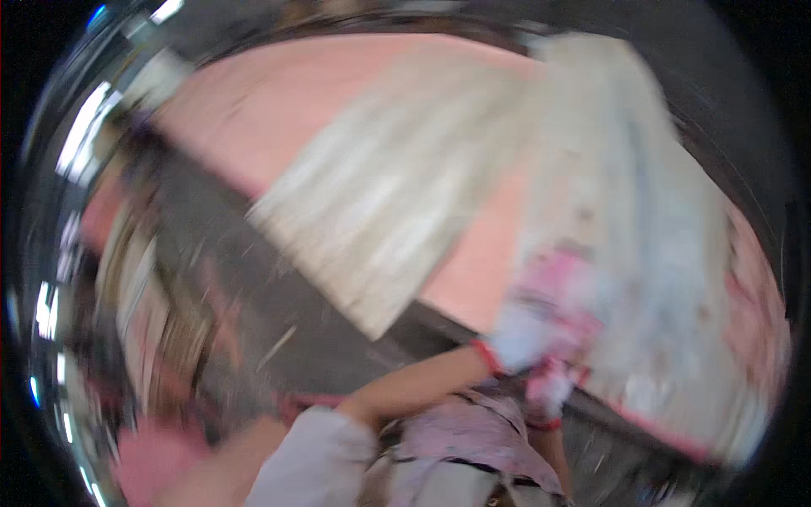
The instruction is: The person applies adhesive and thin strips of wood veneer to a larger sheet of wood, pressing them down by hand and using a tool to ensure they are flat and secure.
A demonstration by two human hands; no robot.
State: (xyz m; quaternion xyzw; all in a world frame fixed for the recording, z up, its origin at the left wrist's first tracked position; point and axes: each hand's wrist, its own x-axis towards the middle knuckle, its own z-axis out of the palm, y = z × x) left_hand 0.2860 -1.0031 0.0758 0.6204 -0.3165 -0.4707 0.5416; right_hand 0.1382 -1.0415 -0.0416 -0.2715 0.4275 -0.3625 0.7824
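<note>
The whole picture is smeared by motion. My left hand (545, 317), in a white glove with pink patches and a red cuff, reaches across to the right. It lies over the near left part of a long whitish stained sheet (625, 186). My right hand (551, 387), gloved in white and pink, is just below it, close to the near edge of the pink tabletop (473, 287). The blur hides the fingers of both hands, so I cannot tell whether either grips the sheet. A pale ridged panel (380, 186) lies slantwise to their left, one corner jutting past the table's edge.
The pink surface spreads under both pieces and shows again at the far left. Dark floor (253, 279) with a thin pale strip on it lies left of the table. Stacked flat boards (152, 313) stand farther left. A pink blurred object (160, 456) is at lower left.
</note>
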